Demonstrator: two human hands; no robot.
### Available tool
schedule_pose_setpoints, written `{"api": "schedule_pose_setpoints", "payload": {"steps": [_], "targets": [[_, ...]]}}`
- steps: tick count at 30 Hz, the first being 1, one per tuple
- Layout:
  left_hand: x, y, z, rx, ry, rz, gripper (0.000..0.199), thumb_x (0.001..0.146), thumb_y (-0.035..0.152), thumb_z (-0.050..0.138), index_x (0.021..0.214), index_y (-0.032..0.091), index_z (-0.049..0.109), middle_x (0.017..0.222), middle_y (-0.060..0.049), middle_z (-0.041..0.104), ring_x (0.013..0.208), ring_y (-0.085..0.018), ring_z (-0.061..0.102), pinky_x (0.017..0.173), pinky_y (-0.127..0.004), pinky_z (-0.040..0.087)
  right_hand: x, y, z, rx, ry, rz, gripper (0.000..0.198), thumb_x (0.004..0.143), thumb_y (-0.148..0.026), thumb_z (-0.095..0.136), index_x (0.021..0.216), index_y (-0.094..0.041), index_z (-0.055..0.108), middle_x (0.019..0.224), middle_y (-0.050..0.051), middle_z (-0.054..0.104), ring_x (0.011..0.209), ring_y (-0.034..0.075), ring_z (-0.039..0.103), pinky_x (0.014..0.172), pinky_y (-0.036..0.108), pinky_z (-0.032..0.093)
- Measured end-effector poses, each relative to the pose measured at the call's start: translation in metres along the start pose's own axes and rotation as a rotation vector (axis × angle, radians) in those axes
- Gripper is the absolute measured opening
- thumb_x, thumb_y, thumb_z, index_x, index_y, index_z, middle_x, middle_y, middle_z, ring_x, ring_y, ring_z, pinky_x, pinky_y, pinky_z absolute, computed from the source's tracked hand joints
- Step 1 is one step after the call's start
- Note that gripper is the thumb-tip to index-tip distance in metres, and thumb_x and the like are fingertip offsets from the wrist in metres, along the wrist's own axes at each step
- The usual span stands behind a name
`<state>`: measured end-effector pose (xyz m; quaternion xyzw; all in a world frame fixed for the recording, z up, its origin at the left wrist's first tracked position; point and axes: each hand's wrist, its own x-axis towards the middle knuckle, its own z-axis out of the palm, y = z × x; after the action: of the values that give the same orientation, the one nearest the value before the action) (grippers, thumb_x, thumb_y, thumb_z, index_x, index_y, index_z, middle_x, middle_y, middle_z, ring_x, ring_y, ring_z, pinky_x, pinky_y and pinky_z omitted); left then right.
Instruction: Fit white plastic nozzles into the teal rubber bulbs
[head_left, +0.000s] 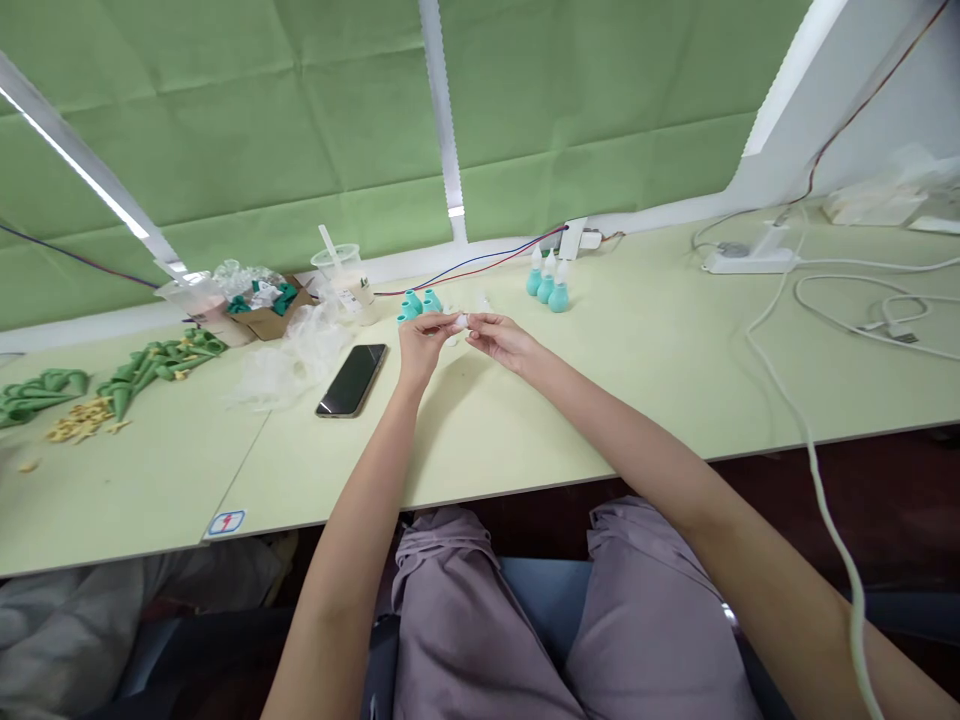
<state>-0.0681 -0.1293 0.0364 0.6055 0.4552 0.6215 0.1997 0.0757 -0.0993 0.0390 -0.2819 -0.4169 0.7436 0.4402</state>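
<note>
Above the table, my left hand (424, 345) and my right hand (504, 338) meet, fingertips pinched around a small white piece (461, 321). Its exact kind is too small to make out. Just behind my left hand stand several teal hollow bulb-shaped pieces (412, 303), partly hidden by the fingers. A few small white parts (481, 300) lie behind and beneath my hands. To the right rear, three teal bulbs with white pointed tips (557, 296) stand upright in a row.
A black phone (352, 381) lies left of my hands. Farther left are crumpled plastic bags (289, 355), a drink cup with a straw (352, 280), a small cardboard box (271, 318), green pieces (161, 365) and yellow pieces (81, 420). White cables and a power strip (752, 260) occupy the right.
</note>
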Motion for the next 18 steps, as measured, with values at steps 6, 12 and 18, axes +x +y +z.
{"api": "schedule_pose_setpoints", "payload": {"steps": [6,12,18], "targets": [[-0.002,-0.001,0.001,-0.007,-0.008,-0.01,0.012,0.064,0.02,0.076,0.076,0.019,0.076,0.079,-0.007,0.071,0.079,-0.02,0.064,0.074,-0.033,0.05,0.004,0.003,-0.001,0.073,-0.011,0.058,0.016,0.073,-0.005,0.069,0.063,-0.016,0.063,0.053,-0.005,0.056,0.051,0.004,0.053,0.068,0.018,0.056],[0.0,-0.003,0.0,0.021,-0.031,0.034,0.018,0.065,0.031,0.077,0.077,0.018,0.076,0.078,-0.007,0.071,0.075,-0.019,0.063,0.071,-0.032,0.05,0.009,0.012,-0.002,0.116,-0.011,0.035,0.015,0.076,-0.007,0.067,0.064,-0.015,0.062,0.049,-0.006,0.053,0.049,0.003,0.051,0.065,0.018,0.055],[0.003,-0.006,-0.003,0.002,-0.065,0.005,0.022,0.063,0.036,0.078,0.077,0.018,0.076,0.08,-0.009,0.072,0.076,-0.021,0.065,0.072,-0.034,0.051,0.007,0.009,-0.004,0.091,-0.051,0.059,0.012,0.074,-0.009,0.07,0.067,-0.016,0.063,0.053,-0.006,0.055,0.047,0.003,0.05,0.062,0.019,0.054]]}}
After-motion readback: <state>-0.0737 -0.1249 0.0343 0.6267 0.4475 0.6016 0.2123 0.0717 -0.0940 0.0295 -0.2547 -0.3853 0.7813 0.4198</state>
